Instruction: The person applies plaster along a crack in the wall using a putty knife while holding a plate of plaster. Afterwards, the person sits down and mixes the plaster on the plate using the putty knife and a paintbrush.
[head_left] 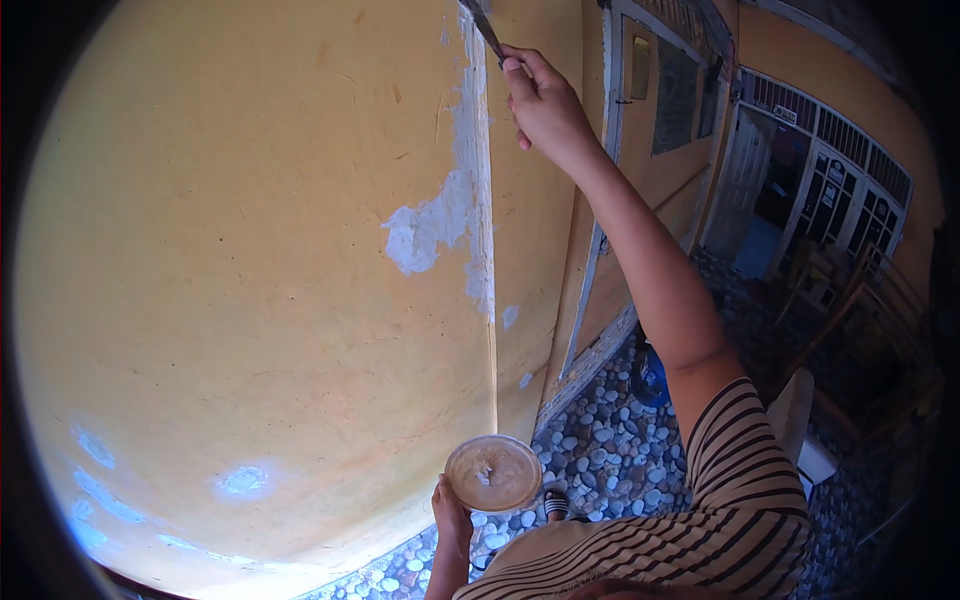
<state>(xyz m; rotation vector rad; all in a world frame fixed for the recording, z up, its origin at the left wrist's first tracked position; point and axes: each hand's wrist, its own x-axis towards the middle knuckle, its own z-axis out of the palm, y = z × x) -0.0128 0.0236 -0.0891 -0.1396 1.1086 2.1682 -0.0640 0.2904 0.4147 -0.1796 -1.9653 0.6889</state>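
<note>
My raised right hand (540, 100) grips a putty knife (484, 30) by its handle, the blade reaching to the upper part of a vertical edge in the yellow wall (250, 250). Patches of pale filler (420, 230) run along that edge, with more near the wall's lower left. At the bottom centre my left hand (450, 510) is closed on the side of a round, shallow dish (492, 470) coated with beige paste, with a small pale lump in its middle.
A pebble-patterned floor (610, 460) runs along the wall's foot. A blue container (650, 375) stands partly behind my right arm. Windows (675, 100), an open door (740, 190) and wooden chairs (870, 350) are on the right, with a pale object (800, 430) beside my shoulder.
</note>
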